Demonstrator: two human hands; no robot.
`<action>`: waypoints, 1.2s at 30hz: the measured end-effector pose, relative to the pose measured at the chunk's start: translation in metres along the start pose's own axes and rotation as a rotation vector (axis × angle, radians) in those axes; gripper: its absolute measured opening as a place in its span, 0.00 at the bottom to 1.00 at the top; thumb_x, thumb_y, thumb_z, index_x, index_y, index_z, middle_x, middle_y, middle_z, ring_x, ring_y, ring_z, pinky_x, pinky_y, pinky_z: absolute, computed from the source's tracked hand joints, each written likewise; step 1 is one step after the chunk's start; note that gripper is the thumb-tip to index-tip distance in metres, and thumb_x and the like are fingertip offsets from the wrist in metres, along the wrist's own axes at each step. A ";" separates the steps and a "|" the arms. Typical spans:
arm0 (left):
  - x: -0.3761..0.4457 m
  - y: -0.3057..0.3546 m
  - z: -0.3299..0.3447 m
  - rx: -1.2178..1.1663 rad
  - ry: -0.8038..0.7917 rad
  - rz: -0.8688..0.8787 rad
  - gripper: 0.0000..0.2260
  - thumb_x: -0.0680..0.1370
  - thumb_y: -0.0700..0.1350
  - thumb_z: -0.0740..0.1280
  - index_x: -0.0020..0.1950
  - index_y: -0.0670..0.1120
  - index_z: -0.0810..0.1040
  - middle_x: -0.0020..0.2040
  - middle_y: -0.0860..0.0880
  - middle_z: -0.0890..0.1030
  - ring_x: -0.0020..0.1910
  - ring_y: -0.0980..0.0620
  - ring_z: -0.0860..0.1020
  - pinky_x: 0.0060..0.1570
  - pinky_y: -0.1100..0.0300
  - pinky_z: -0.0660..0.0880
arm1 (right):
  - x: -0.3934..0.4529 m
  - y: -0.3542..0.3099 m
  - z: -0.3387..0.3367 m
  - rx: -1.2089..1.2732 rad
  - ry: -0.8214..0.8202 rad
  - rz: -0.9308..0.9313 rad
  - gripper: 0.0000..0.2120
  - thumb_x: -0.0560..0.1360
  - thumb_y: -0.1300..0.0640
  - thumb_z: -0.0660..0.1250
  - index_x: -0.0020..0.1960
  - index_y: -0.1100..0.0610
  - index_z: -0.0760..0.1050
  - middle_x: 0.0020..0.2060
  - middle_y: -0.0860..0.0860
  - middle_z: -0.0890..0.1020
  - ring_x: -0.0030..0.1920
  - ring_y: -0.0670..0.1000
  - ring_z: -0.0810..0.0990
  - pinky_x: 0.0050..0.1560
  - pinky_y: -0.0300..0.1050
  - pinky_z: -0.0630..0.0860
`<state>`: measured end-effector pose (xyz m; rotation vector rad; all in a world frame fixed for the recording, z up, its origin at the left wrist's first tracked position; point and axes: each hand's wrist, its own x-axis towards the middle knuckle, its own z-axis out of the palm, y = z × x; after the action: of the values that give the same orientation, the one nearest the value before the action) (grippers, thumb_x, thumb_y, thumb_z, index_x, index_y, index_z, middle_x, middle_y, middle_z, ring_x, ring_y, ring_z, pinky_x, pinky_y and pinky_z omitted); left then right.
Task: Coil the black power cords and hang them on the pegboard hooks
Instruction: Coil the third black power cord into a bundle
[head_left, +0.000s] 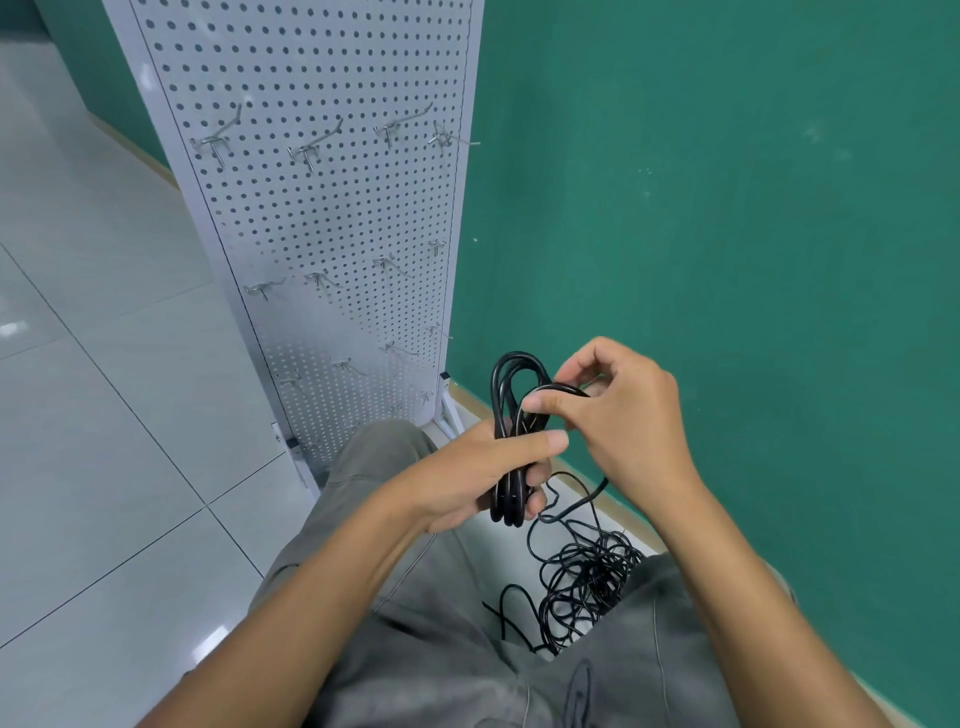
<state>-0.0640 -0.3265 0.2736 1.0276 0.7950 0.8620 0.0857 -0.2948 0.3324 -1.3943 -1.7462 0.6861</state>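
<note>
1. The left hand has its fingers curled round a bundle of black power cord folded into long loops, thumb laid across the front; the bundle sits just below frame centre.
2. The right hand, at 3 o'clock from the bundle, pinches one strand between thumb and forefinger at the top of the loops.
3. A loose tangle of thin black cord lies on the floor at 5 o'clock from the hands, between the person's grey-trousered knees, with one strand rising to the bundle.
4. The tall white perforated metal pegboard stands at 11 o'clock, its right edge close to the green wall.
5. Bare wire hooks jut out in rows.
6. Open white tiled floor stretches toward 9 o'clock.
</note>
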 end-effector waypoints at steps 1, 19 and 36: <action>-0.002 0.001 -0.001 -0.030 -0.017 -0.015 0.10 0.81 0.48 0.67 0.39 0.50 0.75 0.34 0.49 0.70 0.31 0.50 0.74 0.33 0.60 0.73 | 0.000 0.001 0.000 0.030 -0.026 -0.001 0.15 0.64 0.56 0.84 0.39 0.51 0.78 0.32 0.44 0.80 0.30 0.42 0.74 0.35 0.34 0.71; -0.012 -0.004 -0.011 -0.109 0.111 0.017 0.15 0.81 0.55 0.67 0.41 0.47 0.69 0.32 0.49 0.67 0.31 0.50 0.70 0.35 0.58 0.72 | -0.040 0.046 0.017 0.717 -0.011 0.282 0.07 0.74 0.60 0.70 0.46 0.62 0.74 0.37 0.60 0.85 0.30 0.51 0.81 0.36 0.42 0.80; -0.005 -0.022 -0.005 0.024 0.158 0.086 0.10 0.82 0.48 0.65 0.60 0.48 0.81 0.45 0.53 0.86 0.45 0.56 0.84 0.44 0.61 0.78 | -0.037 0.010 0.054 0.874 0.024 0.493 0.07 0.86 0.56 0.57 0.58 0.58 0.72 0.50 0.53 0.87 0.52 0.59 0.84 0.45 0.53 0.84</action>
<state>-0.0657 -0.3349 0.2523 1.0302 0.9010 1.0188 0.0490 -0.3255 0.2860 -1.1595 -0.8528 1.4661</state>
